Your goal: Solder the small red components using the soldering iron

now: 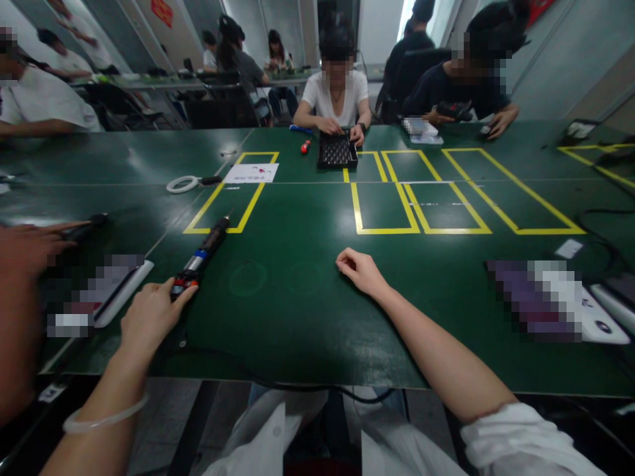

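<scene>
My left hand (156,311) has its thumb and fingers closed round the rear end of an electric screwdriver (202,252). The screwdriver is black with a blue and silver band, and its thin bit points away from me, toward a yellow-taped rectangle. Its body lies low over the green table (297,317). Farther right, my right hand (363,271) rests on the table with its fingers loosely curled in, and nothing shows in it. A white card (252,173) lies beyond the screwdriver's tip.
Across the table a person works at a black tray (337,156), beside a red screwdriver (306,147). A white cable coil (182,184) lies at left. Partly blurred flat items sit at both sides. A neighbour's arm (22,284) reaches in from the left. A black cable (317,389) runs along the near edge.
</scene>
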Demonstrator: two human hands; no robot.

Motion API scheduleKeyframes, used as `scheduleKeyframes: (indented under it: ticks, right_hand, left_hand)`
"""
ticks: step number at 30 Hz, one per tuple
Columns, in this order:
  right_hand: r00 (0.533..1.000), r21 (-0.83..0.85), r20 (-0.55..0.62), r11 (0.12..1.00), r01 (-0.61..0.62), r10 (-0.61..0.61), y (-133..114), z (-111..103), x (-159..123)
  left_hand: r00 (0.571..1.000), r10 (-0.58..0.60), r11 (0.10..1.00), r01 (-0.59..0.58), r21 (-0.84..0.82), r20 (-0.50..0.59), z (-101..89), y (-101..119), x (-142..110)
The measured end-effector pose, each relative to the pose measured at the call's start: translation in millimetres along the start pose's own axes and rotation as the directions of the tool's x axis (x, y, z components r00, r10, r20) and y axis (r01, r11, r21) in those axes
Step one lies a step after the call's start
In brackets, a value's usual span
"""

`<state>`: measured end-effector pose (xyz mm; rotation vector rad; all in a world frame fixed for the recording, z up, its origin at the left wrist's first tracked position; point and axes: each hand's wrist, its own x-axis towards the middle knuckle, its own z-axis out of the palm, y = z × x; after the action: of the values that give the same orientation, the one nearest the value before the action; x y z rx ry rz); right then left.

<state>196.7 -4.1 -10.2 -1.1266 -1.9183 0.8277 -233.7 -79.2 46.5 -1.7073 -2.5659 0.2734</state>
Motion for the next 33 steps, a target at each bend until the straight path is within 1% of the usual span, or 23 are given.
scheduleKeyframes:
  ticks: [4, 7, 8, 9, 11, 14, 18, 21, 23, 27, 29, 31, 32, 33]
  right_hand:
    - [1.0, -0.027, 0.007, 1.0, -0.009, 0.009, -1.6, -0.5, 0.0]
    - [1.0, -0.023, 0.013, 1.0, -0.009, 0.01, -2.1, -0.2, -0.1]
    - [1.0, -0.018, 0.014, 1.0, -0.01, 0.011, -2.2, -0.1, -0.2]
    - [1.0, -0.014, 0.016, 1.0, -0.011, 0.011, -2.3, 0.0, -0.3]
    - [1.0, -0.01, 0.017, 1.0, -0.01, 0.01, -2.8, 0.0, -0.4]
    - [1.0, -0.015, 0.016, 1.0, -0.008, 0.008, -4.1, -0.5, -0.5]
    - [1.0, -0.027, 0.017, 1.0, -0.013, 0.014, -5.4, -1.2, -0.5]
    - [1.0, -0.035, 0.018, 0.999, -0.014, 0.015, -4.9, -1.3, -0.3]
    - [1.0, -0.04, 0.018, 0.999, -0.01, 0.011, -3.8, -1.1, -0.2]
    - [1.0, -0.043, 0.018, 0.999, -0.004, 0.004, -1.6, -0.2, -0.6]
    - [1.0, -0.046, 0.019, 0.999, -0.008, 0.008, -1.0, 0.4, -0.8]
    - [1.0, -0.047, 0.022, 0.999, -0.01, 0.011, -0.8, 0.8, -0.8]
    - [1.0, -0.045, 0.023, 0.999, -0.01, 0.011, -0.9, 0.9, -0.7]
    - [1.0, -0.043, 0.023, 0.999, -0.009, 0.01, -1.1, 1.0, -0.5]
  left_hand:
    - [0.999, -0.026, 0.999, 0.027, 0.039, -0.019, 2.2, -18.0, 1.4]
    - [1.0, -0.027, 0.997, 0.028, 0.066, -0.015, -1.5, -21.3, -1.9]
    - [0.999, -0.032, 0.997, 0.034, 0.072, -0.03, -3.0, -20.8, -3.8]
    - [0.998, -0.032, 0.996, 0.037, 0.081, -0.06, -4.3, -19.6, -5.9]
    - [0.987, -0.016, 0.995, 0.031, 0.098, -0.157, -5.8, -16.3, -10.3]
    - [0.955, 0.044, 0.992, -0.006, 0.13, -0.295, -4.1, -11.3, -14.8]
    - [0.926, 0.131, 0.982, -0.072, 0.177, -0.353, 2.8, -7.8, -16.2]
    - [0.908, 0.137, 0.982, -0.074, 0.171, -0.396, 6.4, -7.1, -15.8]
    - [0.906, 0.114, 0.988, -0.06, 0.144, -0.407, 6.3, -7.2, -15.1]
    - [0.94, 0.042, 0.997, -0.02, 0.07, -0.339, -1.0, -7.2, -12.1]
    - [0.942, 0.008, 1.0, -0.006, 0.007, -0.334, -6.8, -3.7, -9.4]
    - [0.937, -0.004, 0.992, -0.04, -0.117, -0.35, -13.0, 6.0, -6.2]
    - [0.938, 0.003, 0.973, -0.083, -0.215, -0.348, -16.1, 13.9, -4.6]
    - [0.942, 0.026, 0.933, -0.143, -0.331, -0.334, -19.4, 24.2, -3.2]
